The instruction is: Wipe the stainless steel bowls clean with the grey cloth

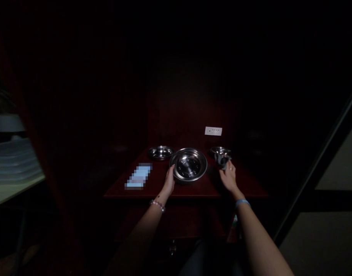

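Left hand (169,183) has a grip on the big steel bowl (189,167) at about its 8 o'clock, thumb up on the rim — the bowl sits tipped toward the person over the dark red desk (193,191), though I can't tell if its base touches. Right hand (229,177) is closed around a bunched greyish cloth (221,161), out near the bowl's 3 o'clock. Another steel dish (161,153) sits at 10 o'clock from the bowl, and a smaller one (217,150) at 2, partly behind the cloth — no idea whether they're touching. Some pixelated bluish oblong (139,177) lies between 8 and 9 o'clock, and there's a white wall socket (213,131) at about 1.
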Demonstrator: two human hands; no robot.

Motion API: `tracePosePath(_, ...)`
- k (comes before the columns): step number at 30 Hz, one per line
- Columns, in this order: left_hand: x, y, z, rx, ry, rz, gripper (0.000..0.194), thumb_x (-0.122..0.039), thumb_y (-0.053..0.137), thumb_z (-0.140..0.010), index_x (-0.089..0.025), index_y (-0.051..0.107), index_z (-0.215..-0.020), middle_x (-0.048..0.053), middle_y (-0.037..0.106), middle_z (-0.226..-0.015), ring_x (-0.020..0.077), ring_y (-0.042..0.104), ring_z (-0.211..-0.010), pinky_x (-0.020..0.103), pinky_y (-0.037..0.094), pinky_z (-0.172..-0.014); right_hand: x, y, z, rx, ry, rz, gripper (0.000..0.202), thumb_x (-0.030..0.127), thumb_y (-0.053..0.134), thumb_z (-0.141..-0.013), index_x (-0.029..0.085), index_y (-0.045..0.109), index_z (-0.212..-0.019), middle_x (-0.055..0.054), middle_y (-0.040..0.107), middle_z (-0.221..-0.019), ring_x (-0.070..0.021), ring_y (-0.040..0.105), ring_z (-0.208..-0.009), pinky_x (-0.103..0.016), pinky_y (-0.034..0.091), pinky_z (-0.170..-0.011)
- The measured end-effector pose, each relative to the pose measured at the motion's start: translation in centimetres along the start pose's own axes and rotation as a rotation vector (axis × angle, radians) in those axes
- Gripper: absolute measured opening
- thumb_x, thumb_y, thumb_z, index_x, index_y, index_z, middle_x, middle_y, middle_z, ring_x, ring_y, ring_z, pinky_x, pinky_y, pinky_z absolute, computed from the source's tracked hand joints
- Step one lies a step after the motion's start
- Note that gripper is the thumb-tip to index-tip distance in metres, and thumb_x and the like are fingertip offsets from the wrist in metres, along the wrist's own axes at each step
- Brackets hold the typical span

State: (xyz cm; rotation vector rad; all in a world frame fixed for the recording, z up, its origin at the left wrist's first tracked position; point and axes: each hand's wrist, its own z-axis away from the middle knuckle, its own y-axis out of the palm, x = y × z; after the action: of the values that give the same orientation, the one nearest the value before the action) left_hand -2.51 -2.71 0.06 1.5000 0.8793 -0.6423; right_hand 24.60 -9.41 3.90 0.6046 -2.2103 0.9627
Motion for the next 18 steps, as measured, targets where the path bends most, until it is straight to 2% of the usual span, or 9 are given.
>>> tracePosePath(1, -0.1, 0.0, 0.0, -0.003, 0.002, 0.006, 0.045, -0.048, 0.062, -0.085, -0.018, 0.070, -0.117, 0.008, 0.068, -0.136, 0.0275, 0.056, -0.133, 0.040, 0.046, -0.108, -0.2, 0.3, 0.5, 0.139, -0.063, 0.090, 0.063, 0.023, 0.056, -0.078, 0.022, 0.056, -0.141, -0.006, 0.032, -0.165, -0.0282, 0.027, -0.150, -0.045, 0.020, -0.124)
tracePosePath(3, -0.2, 0.1, 0.0, -0.008, 0.017, 0.007, 0.046, -0.050, 0.058, -0.086, -0.018, 0.069, -0.118, 0.008, 0.068, -0.136, 0.0274, 0.056, -0.133, 0.040, 0.047, -0.108, -0.6, 0.8, 1.3, 0.384, -0.125, 0.184, 0.057, 0.018, 0.058, -0.077, 0.025, 0.065, -0.133, -0.004, 0.040, -0.161, -0.0266, 0.033, -0.148, -0.045, 0.020, -0.124)
tracePosePath(5, -0.2, 0.1, -0.1, -0.019, 0.027, -0.015, 0.047, -0.052, 0.056, -0.086, -0.018, 0.070, -0.117, 0.008, 0.069, -0.134, 0.0276, 0.057, -0.132, 0.040, 0.048, -0.107, -0.9, 1.1, 1.8, 0.507, -0.135, 0.200, 0.051, 0.018, 0.057, -0.080, 0.025, 0.068, -0.129, -0.005, 0.051, -0.153, -0.0245, 0.041, -0.144, -0.044, 0.022, -0.123)
tracePosePath(8, 0.1, -0.1, -0.3, -0.032, 0.020, -0.052, 0.048, -0.055, 0.057, -0.086, -0.021, 0.069, -0.117, 0.008, 0.069, -0.132, 0.0275, 0.058, -0.130, 0.041, 0.049, -0.105, -1.1, 1.1, 1.8, 0.517, -0.131, 0.165, 0.049, 0.020, 0.055, -0.084, 0.024, 0.067, -0.131, -0.006, 0.058, -0.147, -0.0233, 0.047, -0.140, -0.042, 0.027, -0.122)
tracePosePath(14, 0.5, -0.7, -0.3, -0.035, 0.073, -0.120, 0.042, -0.050, 0.066, -0.083, -0.022, 0.070, -0.114, 0.009, 0.069, -0.132, 0.0274, 0.058, -0.130, 0.043, 0.044, -0.111, -0.7, 1.1, 1.8, 0.525, -0.080, 0.072, 0.049, 0.016, 0.057, -0.080, 0.021, 0.070, -0.127, -0.008, 0.060, -0.145, -0.0233, 0.048, -0.140, -0.039, 0.031, -0.120)
tracePosePath(16, 0.5, -0.9, -0.3, -0.046, 0.043, -0.136, 0.042, -0.050, 0.065, -0.083, -0.022, 0.070, -0.114, 0.010, 0.070, -0.131, 0.0290, 0.058, -0.129, 0.044, 0.046, -0.109, -0.2, 1.2, 1.7, 0.517, -0.037, 0.013, 0.045, 0.017, 0.057, -0.080, 0.020, 0.073, -0.121, -0.008, 0.065, -0.138, -0.0227, 0.053, -0.135, -0.039, 0.034, -0.118)
tracePosePath(18, 0.6, -1.0, -0.5, -0.074, 0.009, -0.125, 0.043, -0.051, 0.063, -0.084, -0.022, 0.069, -0.116, 0.010, 0.069, -0.131, 0.0307, 0.058, -0.128, 0.046, 0.049, -0.104, 0.2, 1.4, 1.1, 0.478, 0.022, -0.082, 0.038, 0.021, 0.056, -0.081, 0.019, 0.075, -0.114, -0.008, 0.072, -0.126, -0.0220, 0.062, -0.123, -0.038, 0.041, -0.112)
